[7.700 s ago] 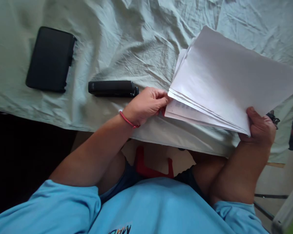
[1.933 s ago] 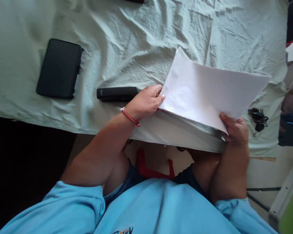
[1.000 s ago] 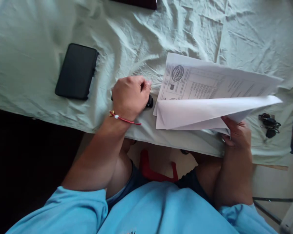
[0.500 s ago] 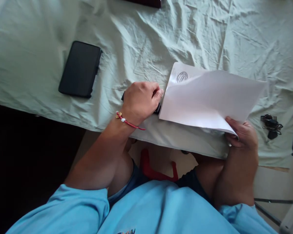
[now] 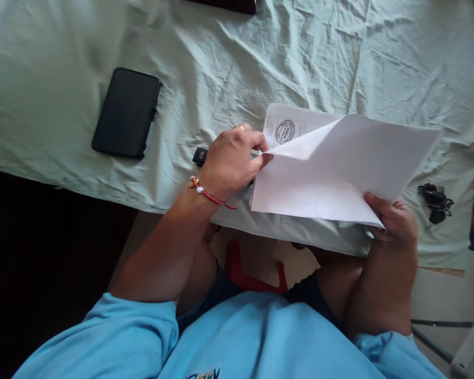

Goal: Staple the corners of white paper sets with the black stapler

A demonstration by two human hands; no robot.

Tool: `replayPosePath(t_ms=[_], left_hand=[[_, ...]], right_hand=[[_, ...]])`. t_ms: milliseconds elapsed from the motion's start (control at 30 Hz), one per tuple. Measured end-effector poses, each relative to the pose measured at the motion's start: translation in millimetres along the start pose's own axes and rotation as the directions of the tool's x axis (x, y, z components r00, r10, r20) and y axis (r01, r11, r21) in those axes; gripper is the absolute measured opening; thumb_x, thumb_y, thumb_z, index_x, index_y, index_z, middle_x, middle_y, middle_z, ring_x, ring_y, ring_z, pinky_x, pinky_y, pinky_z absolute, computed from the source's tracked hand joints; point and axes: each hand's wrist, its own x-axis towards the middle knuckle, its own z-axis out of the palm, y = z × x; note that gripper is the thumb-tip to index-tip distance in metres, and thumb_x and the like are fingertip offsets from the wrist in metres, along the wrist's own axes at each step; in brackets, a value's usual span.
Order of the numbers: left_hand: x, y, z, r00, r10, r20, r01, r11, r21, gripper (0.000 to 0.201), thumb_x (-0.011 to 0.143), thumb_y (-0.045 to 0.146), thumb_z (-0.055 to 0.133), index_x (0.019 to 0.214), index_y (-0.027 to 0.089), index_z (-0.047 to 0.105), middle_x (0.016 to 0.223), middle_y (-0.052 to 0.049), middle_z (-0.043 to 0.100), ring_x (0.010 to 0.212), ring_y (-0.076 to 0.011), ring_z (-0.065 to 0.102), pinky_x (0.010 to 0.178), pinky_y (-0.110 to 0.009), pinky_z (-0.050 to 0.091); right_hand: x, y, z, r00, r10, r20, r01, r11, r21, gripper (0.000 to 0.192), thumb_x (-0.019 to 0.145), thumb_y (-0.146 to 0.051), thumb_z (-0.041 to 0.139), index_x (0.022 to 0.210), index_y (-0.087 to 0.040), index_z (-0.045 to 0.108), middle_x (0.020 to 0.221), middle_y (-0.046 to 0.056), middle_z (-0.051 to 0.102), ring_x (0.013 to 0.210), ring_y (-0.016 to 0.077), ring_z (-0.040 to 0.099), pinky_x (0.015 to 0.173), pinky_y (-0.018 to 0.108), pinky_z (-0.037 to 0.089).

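Note:
White sheets of paper (image 5: 324, 173) lie tilted over the near edge of the cloth. My right hand (image 5: 395, 218) grips their near right corner, thumb on top and fingers beneath. My left hand (image 5: 235, 158) pinches the left edge of the top sheet between thumb and forefinger, lifting it into a fold. Beneath shows a printed page with a round dark stamp (image 5: 285, 131). A small black object (image 5: 199, 156) sticks out from under my left hand; the rest of it is hidden.
A black tablet-like case (image 5: 126, 112) lies to the left on the wrinkled pale green cloth (image 5: 205, 68). A bunch of keys (image 5: 436, 202) is at the right. A dark box edge (image 5: 229, 4) shows at the top, and a red stool (image 5: 237, 271) stands below.
My left hand has gone from curled beside the papers to pinching the top sheet's edge. The papers have shifted slightly left, and more of the stamped page shows. My right hand keeps its grip.

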Motion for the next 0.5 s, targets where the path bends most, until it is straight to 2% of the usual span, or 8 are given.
replayPosePath(t_ms=[100, 200, 400, 500], left_hand=[[4, 3, -2.6, 1.000, -0.005, 0.001, 0.005, 1.000, -0.007, 0.011, 0.090, 0.030, 0.069, 0.081, 0.025, 0.073, 0.093, -0.003, 0.073, 0.093, -0.0261, 0.066, 0.094, -0.042, 0.053], [8, 8, -5.3, 1.000, -0.027, 0.008, 0.027, 1.000, 0.007, 0.012, 0.090, 0.027, 0.066, 0.082, 0.023, 0.073, 0.095, -0.004, 0.071, 0.094, -0.0259, 0.065, 0.095, -0.044, 0.052], [14, 12, -5.0, 0.998, -0.063, 0.005, 0.064, 0.997, -0.034, 0.008, 0.090, 0.028, 0.071, 0.094, 0.021, 0.071, 0.104, -0.006, 0.075, 0.097, -0.0260, 0.068, 0.095, -0.041, 0.052], [16, 10, -3.3, 0.995, -0.095, -0.017, 0.093, 0.991, -0.097, 0.023, 0.090, 0.030, 0.074, 0.111, 0.022, 0.068, 0.095, -0.003, 0.078, 0.091, -0.0254, 0.070, 0.091, -0.040, 0.053]], right_hand=[[-2, 1, 3, 1.000, -0.021, -0.005, 0.021, 1.000, 0.024, 0.063, 0.033, -0.037, 0.105, 0.086, -0.015, 0.078, 0.083, 0.007, 0.077, 0.057, 0.0158, 0.066, 0.048, 0.025, 0.055], [-3, 3, 1, 0.998, -0.063, -0.020, 0.064, 0.997, 0.048, 0.063, 0.035, -0.038, 0.105, 0.089, -0.016, 0.080, 0.090, 0.007, 0.079, 0.065, 0.0180, 0.071, 0.056, 0.027, 0.061], [-4, 5, -5, 0.995, -0.095, -0.038, 0.098, 0.993, 0.069, 0.059, 0.036, -0.037, 0.104, 0.085, -0.015, 0.079, 0.087, 0.008, 0.079, 0.064, 0.0178, 0.070, 0.056, 0.027, 0.060], [-3, 7, -7, 0.991, -0.127, -0.045, 0.130, 0.988, 0.079, 0.060, 0.037, -0.037, 0.104, 0.087, -0.014, 0.080, 0.091, 0.009, 0.079, 0.068, 0.0191, 0.072, 0.059, 0.028, 0.062]])
